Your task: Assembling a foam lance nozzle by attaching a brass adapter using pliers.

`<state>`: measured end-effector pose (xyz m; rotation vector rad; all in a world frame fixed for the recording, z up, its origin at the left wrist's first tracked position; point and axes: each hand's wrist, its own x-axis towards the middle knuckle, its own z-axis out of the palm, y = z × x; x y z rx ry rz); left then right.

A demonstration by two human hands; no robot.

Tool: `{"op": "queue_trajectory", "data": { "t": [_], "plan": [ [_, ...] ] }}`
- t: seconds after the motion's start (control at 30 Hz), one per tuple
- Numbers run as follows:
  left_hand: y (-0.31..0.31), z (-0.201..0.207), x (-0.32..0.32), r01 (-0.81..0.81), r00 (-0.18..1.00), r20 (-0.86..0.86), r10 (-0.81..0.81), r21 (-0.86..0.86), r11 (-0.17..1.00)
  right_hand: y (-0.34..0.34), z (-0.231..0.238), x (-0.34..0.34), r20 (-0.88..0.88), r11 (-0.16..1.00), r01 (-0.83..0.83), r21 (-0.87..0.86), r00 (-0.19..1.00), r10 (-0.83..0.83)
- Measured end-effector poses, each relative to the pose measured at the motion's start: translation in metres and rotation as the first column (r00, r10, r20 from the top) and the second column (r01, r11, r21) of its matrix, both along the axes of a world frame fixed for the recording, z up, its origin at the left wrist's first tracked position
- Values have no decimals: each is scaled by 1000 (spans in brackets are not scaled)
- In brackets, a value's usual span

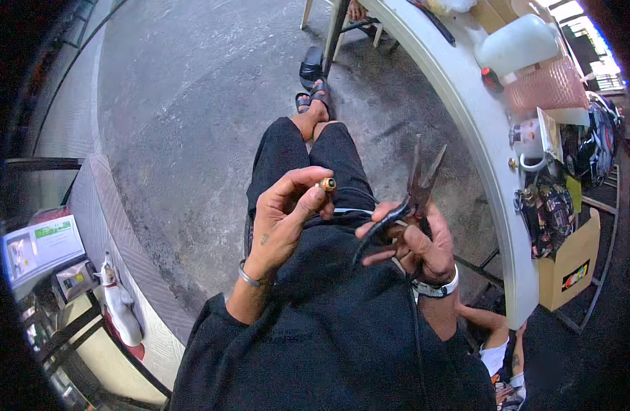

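My left hand [282,214] pinches a small brass-coloured cylindrical fitting [329,184] between thumb and fingers, its dark round end turned outward. To the right, my right hand [430,248] holds a pair of long-nose pliers [416,190] with dark handles. The jaws point away from me and stand apart, with nothing between them. One handle reaches out across my fingers; the other is partly hidden in the hand. The pliers and the fitting are not touching. Both hands are above my lap, in front of my dark shirt.
A white curved table [490,147] runs along the right, bearing a translucent jug [517,44], bubble wrap [548,85] and a mug [532,147]. A cardboard box [568,264] adjoins it. Another person's arm [486,320] shows lower right. A white animal [122,312] lies at left.
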<state>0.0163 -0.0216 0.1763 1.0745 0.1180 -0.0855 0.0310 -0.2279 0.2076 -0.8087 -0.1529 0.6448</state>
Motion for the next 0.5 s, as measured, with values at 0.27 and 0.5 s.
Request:
{"op": "queue_trajectory", "data": {
  "t": [0.27, 0.5],
  "plan": [
    [-4, 20, -4, -173, 979, 142, 149, 176, 969, 28, 3, 0, 55, 868, -104, -485, 987, 150],
    [-6, 14, -3, -316, 924, 310, 226, 281, 906, 39, 2, -5, 238, 847, -65, -528, 946, 221]
  ]
}}
